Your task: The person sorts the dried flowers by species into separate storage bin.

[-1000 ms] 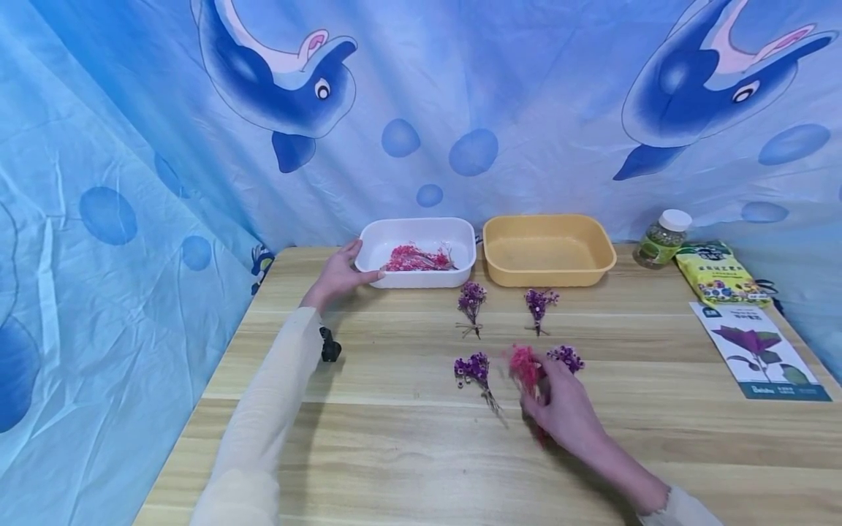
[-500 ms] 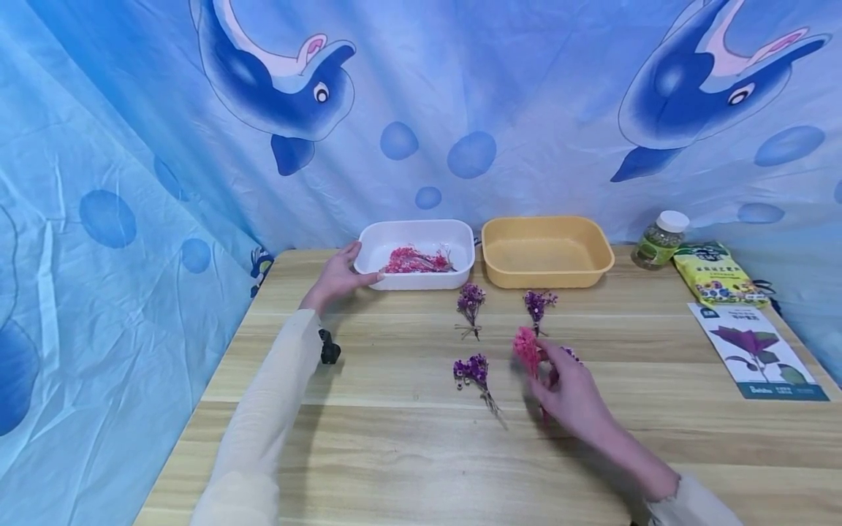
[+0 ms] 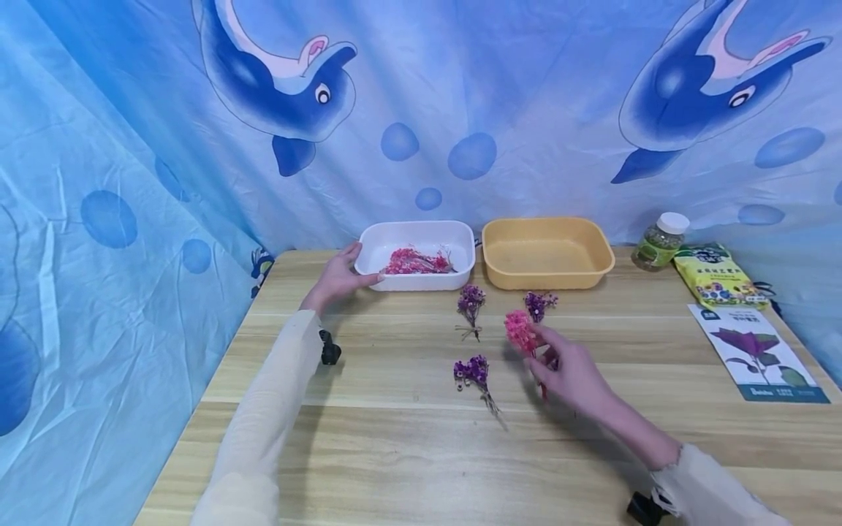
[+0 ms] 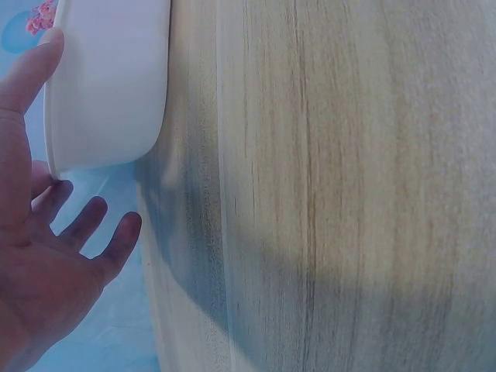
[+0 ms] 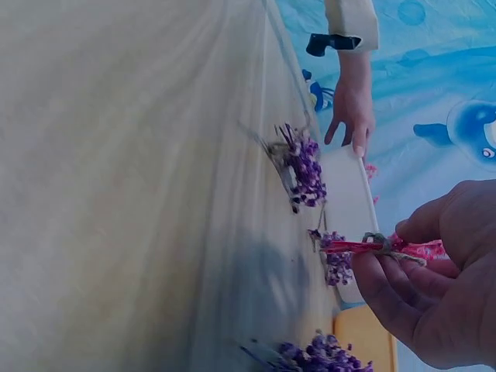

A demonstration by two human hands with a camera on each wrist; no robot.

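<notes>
My right hand (image 3: 571, 372) pinches a small bunch of pink dried flowers (image 3: 520, 331) by its stems, above the table. In the right wrist view, twine is tied round those stems (image 5: 353, 247). My left hand (image 3: 338, 276) holds the left end of a white plastic tray (image 3: 421, 282), thumb on the rim; the left wrist view shows its other fingers spread. More pink dried flowers (image 3: 411, 261) lie inside the tray. Purple dried flower bunches lie on the table: one (image 3: 471, 301) below the tray, one (image 3: 475, 371) nearer, another (image 3: 539, 303) just beyond the right hand. A further purple bunch is mostly hidden behind that hand.
A yellow plastic tray (image 3: 548, 280) stands right of the white one. Farther right are a white-lidded jar (image 3: 661, 241), a yellow packet (image 3: 718, 277) and a card with a flower picture (image 3: 759, 354). A blue dolphin-print curtain (image 3: 427, 95) hangs behind the wooden table (image 3: 395, 453).
My right hand has lifted the pink bunch and carried it away from me, towards the trays. The left hand stays at the white tray.
</notes>
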